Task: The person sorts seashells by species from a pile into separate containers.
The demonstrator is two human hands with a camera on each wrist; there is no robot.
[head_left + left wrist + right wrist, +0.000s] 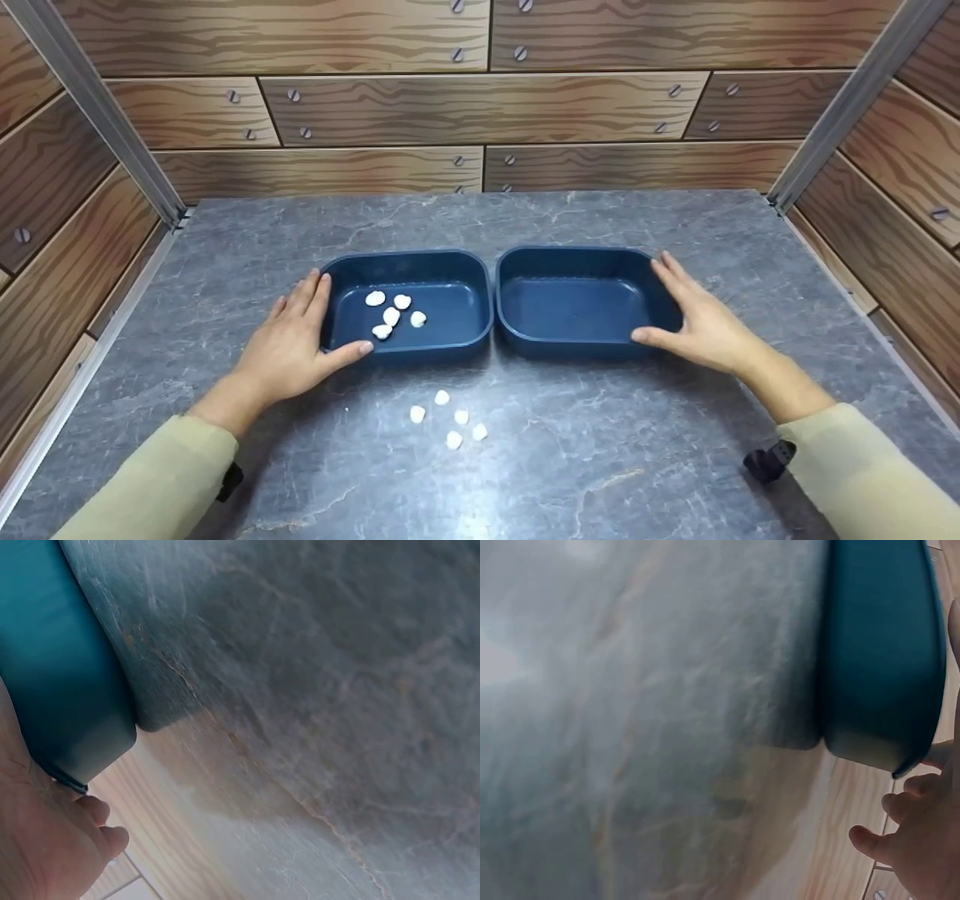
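Observation:
Two dark blue rectangular bins stand side by side on the table. My left hand (289,349) lies along the outer left end of the left bin (420,349), its fingers fairly straight and its thumb at the front rim. Inside that bin are several small white pebble-like pieces (391,316). My right hand (709,330) is at the outer right end of the right bin (574,349), fingers extended along the side and thumb near the front rim. No pieces show in the right bin. Each wrist view catches a bin's outer wall (67,667) with part of the hand beside it.
Several more white pieces (454,439) lie loose on the grey marbled table (600,465), in front of the bins. Wood-patterned panels (480,112) enclose the back and both sides, with metal posts (847,112) at the rear corners.

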